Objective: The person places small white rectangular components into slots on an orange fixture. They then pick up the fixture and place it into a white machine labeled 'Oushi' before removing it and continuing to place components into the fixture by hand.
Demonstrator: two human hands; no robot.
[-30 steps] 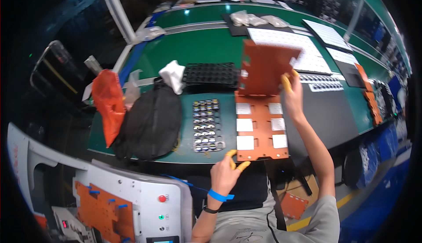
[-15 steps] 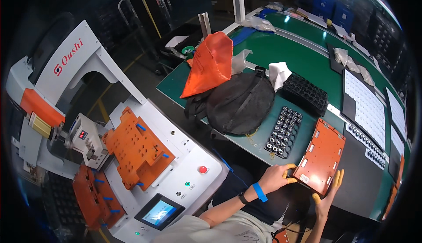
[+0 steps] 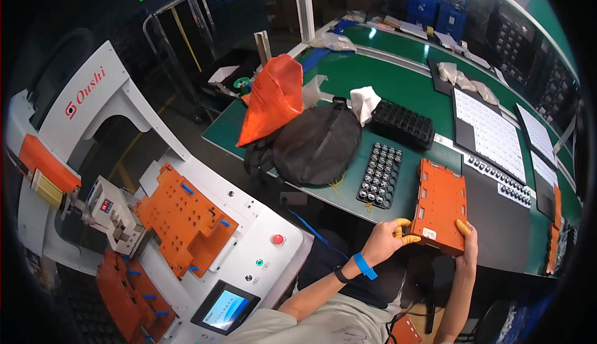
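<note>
An orange rectangular fixture plate (image 3: 443,202), with slots along its sides and a small white label near one corner, is held over the near edge of the table. My left hand (image 3: 387,244), with yellow finger covers and a blue wristband, pinches its near left corner. At the near right corner my right hand (image 3: 467,242) grips it, thumb on the upper edge and the other fingers hidden below. The plate is tilted, so its thick near side shows. Just left of it, a black tray (image 3: 380,176) carries several small silver-topped round parts.
A white machine (image 3: 211,219) on my left bears an orange perforated fixture (image 3: 186,216), a red button (image 3: 277,239) and a screen (image 3: 225,306). On the green table lie a black round bag (image 3: 317,145), an orange bag (image 3: 272,98), an empty-looking black tray (image 3: 403,123) and white sheets (image 3: 491,132).
The plate has turned and tilted, showing more of its near side. My right hand has gone from stretched fingers beside it to a grip on its corner. The whole view has shifted slightly.
</note>
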